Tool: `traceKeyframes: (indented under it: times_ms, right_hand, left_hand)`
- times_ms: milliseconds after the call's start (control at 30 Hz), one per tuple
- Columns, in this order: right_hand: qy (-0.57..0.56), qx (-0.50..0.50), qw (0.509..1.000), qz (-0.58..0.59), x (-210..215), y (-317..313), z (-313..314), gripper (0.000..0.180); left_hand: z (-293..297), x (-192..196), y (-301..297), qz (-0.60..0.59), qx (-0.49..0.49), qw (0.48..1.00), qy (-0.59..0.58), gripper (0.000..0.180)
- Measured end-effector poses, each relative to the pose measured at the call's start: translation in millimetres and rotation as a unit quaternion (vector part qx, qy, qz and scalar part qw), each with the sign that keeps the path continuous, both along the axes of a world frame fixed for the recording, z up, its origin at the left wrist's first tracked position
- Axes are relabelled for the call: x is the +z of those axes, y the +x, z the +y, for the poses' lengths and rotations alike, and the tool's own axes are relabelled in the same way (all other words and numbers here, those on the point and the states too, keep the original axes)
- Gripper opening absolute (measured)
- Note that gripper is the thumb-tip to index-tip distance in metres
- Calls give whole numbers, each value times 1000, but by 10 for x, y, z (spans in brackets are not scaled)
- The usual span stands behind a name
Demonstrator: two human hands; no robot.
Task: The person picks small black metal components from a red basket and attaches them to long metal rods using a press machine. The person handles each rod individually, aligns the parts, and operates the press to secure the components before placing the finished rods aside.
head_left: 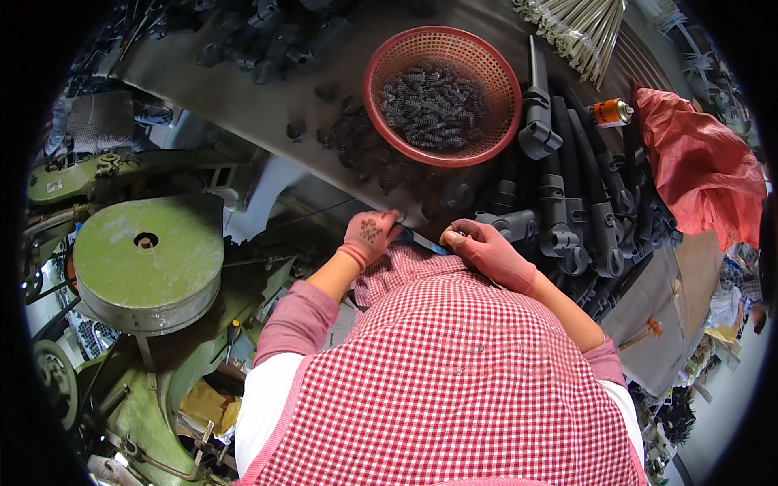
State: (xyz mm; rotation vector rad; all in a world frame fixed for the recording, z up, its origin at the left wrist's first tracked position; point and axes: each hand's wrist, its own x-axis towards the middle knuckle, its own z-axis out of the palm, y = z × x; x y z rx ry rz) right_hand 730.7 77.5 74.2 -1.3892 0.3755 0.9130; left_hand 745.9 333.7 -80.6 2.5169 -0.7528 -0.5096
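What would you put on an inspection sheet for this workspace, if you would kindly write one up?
Surface: dark table, crowded on its right side.
Job's things: red basket holding dark coils; small dark pieces scattered beside it.
Clutter: long black tubes, orange can on its side, crumpled red sheet.
Grips: left grip and right grip, pink-gloved, close together near the table's edge; contents unclear.
Cables: none identifiable for certain.
Surroundings: green machine at left; pale sticks at upper right.

Gloved left hand [371,236] and right hand [490,253] are near the dark surface [259,101]; on it sit a red basket [504,97] of coils [433,105] and black tubular parts [554,206]. A green machine [113,267] stands left.
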Motion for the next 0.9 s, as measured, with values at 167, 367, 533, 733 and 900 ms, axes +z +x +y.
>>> traceKeyframes:
  times_ms: [167, 367, 533, 733, 900]
  right_hand:
    - [107, -80, 989, 68, 88, -25, -135, 30]
    - [-47, -126, 985, -105, 75, 233, -196, 25]
    - [108, -329, 918, -196, 49, 861, -507, 20]
    - [117, -343, 903, -231, -159, 1226, -670, 20]
    - [-187, -157, 922, -300, 74, 1118, -314, 36]
  left_hand:
    - [-157, -307, 274, -28, 23, 997, 65, 35]
    - [-154, -157, 326, -38, 17, 999, 11, 42]
    - [-212, 13, 275, -9, 25, 997, -66, 38]
    - [-268, -57, 322, -7, -11, 1000, -12, 38]
    - [-257, -35, 358, -26, -49, 998, -10, 36]
